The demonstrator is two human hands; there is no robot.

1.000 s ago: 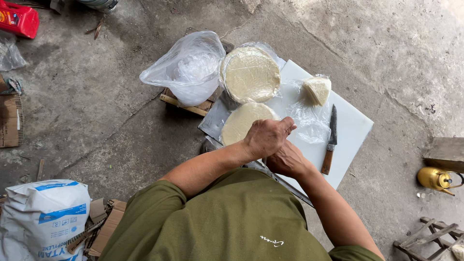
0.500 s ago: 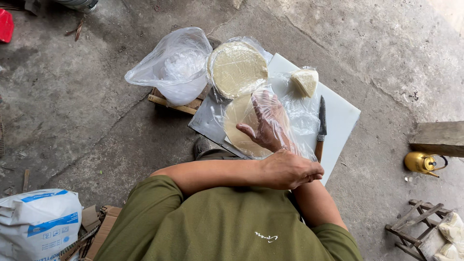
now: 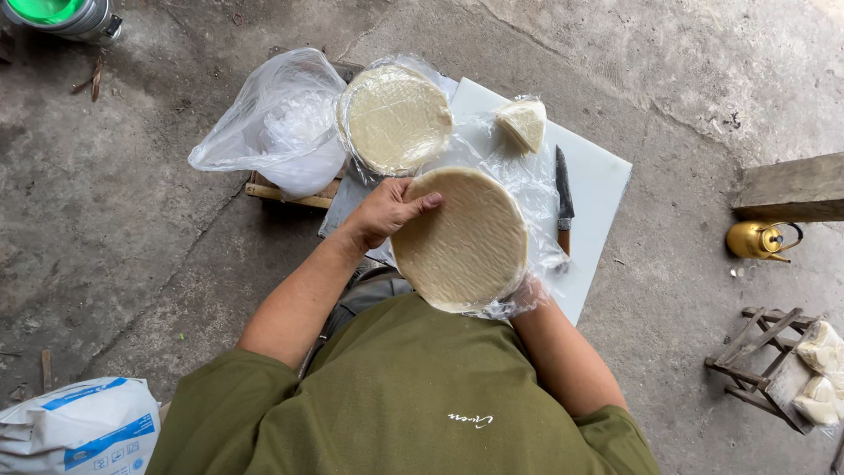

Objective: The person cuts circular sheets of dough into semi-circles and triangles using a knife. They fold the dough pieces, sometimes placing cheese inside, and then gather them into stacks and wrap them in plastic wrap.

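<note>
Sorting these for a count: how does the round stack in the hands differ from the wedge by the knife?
The stack is a full disc; the wedge is a cut piece. The stack is far larger. The left hand touches the stack; the wedge lies on the white board, untouched. Both are pale and in clear plastic.

Rough home yard: cracked concrete floor (image 3: 132, 220), sack (image 3: 75, 431), wooden stool (image 3: 760, 361)
</note>
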